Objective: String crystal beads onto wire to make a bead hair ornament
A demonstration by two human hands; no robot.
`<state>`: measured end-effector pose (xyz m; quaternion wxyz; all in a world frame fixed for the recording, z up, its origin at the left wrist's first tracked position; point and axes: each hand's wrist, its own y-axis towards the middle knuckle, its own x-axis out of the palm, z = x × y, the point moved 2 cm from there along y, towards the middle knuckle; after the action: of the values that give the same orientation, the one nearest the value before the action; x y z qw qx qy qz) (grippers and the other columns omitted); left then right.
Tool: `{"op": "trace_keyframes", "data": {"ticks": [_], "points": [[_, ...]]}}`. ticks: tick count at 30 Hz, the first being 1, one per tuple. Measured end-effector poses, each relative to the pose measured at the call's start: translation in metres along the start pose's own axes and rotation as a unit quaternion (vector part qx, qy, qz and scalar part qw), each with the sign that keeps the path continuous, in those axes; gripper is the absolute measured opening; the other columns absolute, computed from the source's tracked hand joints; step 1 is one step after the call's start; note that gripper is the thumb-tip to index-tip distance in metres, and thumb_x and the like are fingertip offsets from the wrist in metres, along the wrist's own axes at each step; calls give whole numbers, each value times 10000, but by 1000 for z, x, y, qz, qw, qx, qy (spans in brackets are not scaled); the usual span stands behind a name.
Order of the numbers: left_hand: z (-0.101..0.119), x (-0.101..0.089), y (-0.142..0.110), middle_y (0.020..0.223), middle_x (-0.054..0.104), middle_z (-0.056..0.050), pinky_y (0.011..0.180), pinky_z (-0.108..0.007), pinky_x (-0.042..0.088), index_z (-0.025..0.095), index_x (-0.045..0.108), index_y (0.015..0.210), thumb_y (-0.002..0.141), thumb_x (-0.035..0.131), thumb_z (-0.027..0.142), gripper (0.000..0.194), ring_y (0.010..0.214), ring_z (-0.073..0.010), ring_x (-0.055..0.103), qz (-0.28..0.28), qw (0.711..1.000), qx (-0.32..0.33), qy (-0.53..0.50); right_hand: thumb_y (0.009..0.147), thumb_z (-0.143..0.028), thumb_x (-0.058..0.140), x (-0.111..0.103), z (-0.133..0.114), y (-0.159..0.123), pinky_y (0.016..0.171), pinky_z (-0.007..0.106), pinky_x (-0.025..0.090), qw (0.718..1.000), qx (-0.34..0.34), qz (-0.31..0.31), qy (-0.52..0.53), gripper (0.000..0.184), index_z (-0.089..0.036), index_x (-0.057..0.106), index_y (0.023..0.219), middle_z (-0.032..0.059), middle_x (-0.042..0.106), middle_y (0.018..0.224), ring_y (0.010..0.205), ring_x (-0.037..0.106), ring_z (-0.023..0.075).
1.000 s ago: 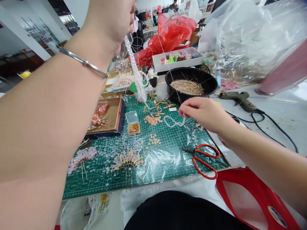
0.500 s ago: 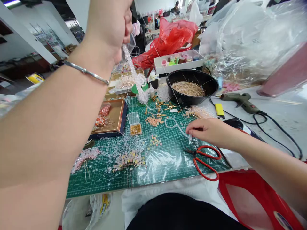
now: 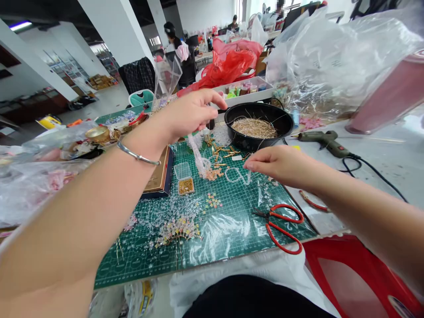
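Observation:
My left hand (image 3: pixel 202 108) hovers over the back of the green cutting mat (image 3: pixel 228 238), fingers stretched and apart. Beneath it hangs or lies a heap of clear beaded strands (image 3: pixel 198 157); I cannot tell whether they touch the hand. My right hand (image 3: pixel 274 162) is closed in a pinch at the end of a clear bead string (image 3: pixel 234 175), which curls on the mat. Red-handled scissors (image 3: pixel 283 225) lie in front of it. A beaded hair comb (image 3: pixel 179 230) sits near the front edge. Yellow and pink flower beads (image 3: pixel 213 201) and a small box of gold beads (image 3: pixel 186 186) lie mid-mat.
A black bowl of thin gold wires (image 3: pixel 258 128) stands behind my right hand. Gold tubes (image 3: pixel 225 150) lie beside it. A glue gun (image 3: pixel 326 140) with a cord rests at right. Clear plastic bags (image 3: pixel 331 57) and a red bag (image 3: pixel 228 62) crowd the back.
My left hand has come down from high up, its fist opening, and the beaded strands have dropped toward the mat. The right hand has shifted slightly left and up with the string's end.

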<state>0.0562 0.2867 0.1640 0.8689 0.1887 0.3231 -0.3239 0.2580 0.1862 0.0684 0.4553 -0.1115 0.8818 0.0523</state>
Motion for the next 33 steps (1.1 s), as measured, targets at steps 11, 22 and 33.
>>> {"op": "trace_keyframes", "data": {"ticks": [11,22,33], "points": [[0,43,-13,840,652,5,572,-232,376,185,606,1252,964,516,275,314,613,-91,502,-192,980,42,22,823,-309,578,-23,-44,32,545,298,389,998,9,-47,-35,225,-201,727,694,3,681,653,586,600,151],[9,68,-17,772,681,-17,604,-278,367,167,697,920,911,610,296,156,677,-140,563,-11,989,83,125,806,-259,555,-21,-35,19,583,303,391,996,28,-64,-62,199,-206,735,738,6,659,663,614,588,156],[11,56,-26,706,629,-25,571,-301,265,180,605,751,956,492,325,275,644,-169,524,-17,920,123,372,866,-417,555,9,8,-8,600,272,408,998,-12,-66,-19,297,-218,720,719,-20,678,708,673,603,148]]}}
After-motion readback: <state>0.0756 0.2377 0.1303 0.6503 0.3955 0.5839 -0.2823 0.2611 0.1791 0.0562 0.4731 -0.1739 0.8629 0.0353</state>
